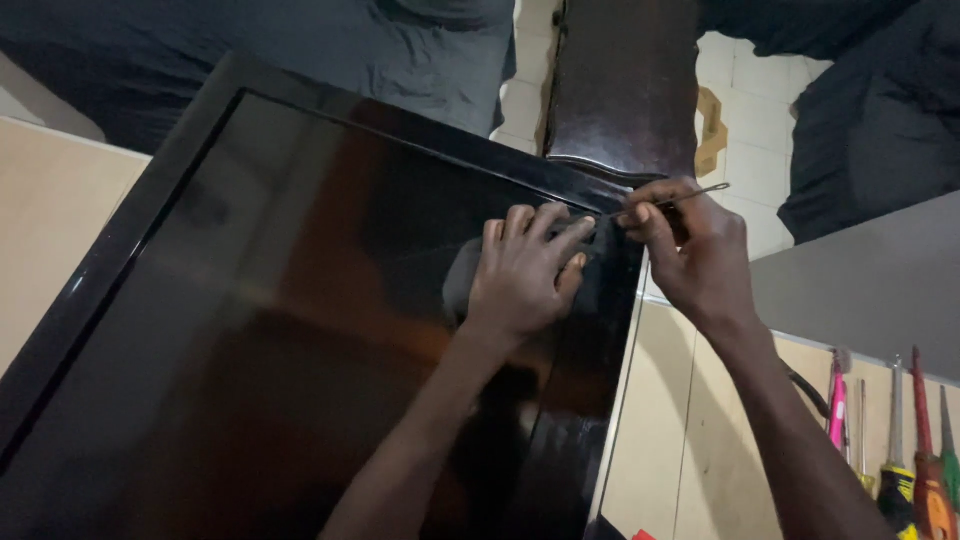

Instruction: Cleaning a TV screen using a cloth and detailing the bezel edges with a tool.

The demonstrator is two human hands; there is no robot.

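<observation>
I see the TV [300, 330] lying flat, screen up, on the bench [660, 430]. My left hand [525, 270] lies flat on the glass near the top-right corner, fingers [560, 235] spread, holding nothing. Right hand [695, 250] pinches a thin metal pick [690, 193] w/ tip at the bezel edge. Screwdrivers [920, 450] lie far right.
</observation>
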